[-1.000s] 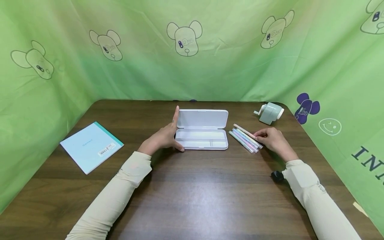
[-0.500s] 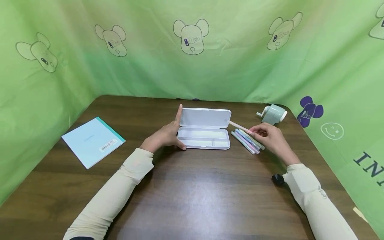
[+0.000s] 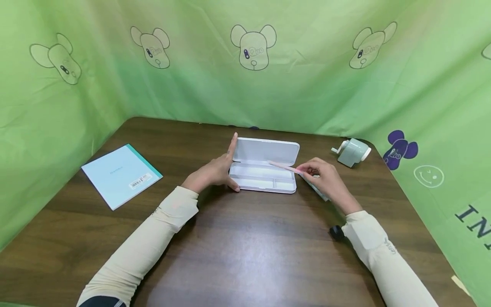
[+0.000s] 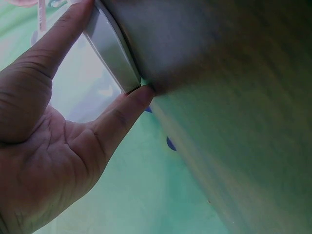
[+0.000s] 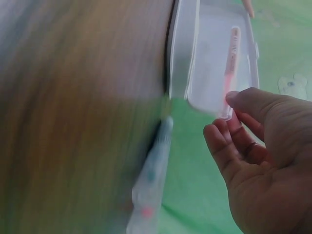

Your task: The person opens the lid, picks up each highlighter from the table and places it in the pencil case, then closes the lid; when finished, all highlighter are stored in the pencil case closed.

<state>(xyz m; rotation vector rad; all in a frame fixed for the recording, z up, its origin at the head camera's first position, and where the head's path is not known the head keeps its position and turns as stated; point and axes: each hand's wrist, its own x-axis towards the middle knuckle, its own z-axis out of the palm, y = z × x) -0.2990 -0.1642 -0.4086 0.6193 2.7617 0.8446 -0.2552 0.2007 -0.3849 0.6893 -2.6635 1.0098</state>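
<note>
A white pencil case [image 3: 249, 184] lies with its lid raised, showing compartments with nothing in them. My left hand [image 3: 214, 174] holds its left end, thumb at the front corner and a finger up along the lid; the left wrist view shows this end between thumb and finger [image 4: 122, 114]. Between thumb and fingertips my right hand [image 3: 324, 177] pinches a slim pink pen [image 5: 232, 63] by one end. The pen points left across the case, over the rear compartment in the head view. More pens [image 3: 315, 188] lie right of the case, mostly hidden by the right hand.
At the back right stands a grey-green crank pencil sharpener [image 3: 353, 152]. A light blue notebook [image 3: 115, 177] with a barcode label lies on the left of the brown wooden table [image 3: 238, 243]. Green printed cloth [image 3: 199, 85] hangs behind and at both sides.
My right hand has lifted the pink pen off the other pens and carried it left over the case. The left hand keeps its place on the case. The head view has shifted slightly.
</note>
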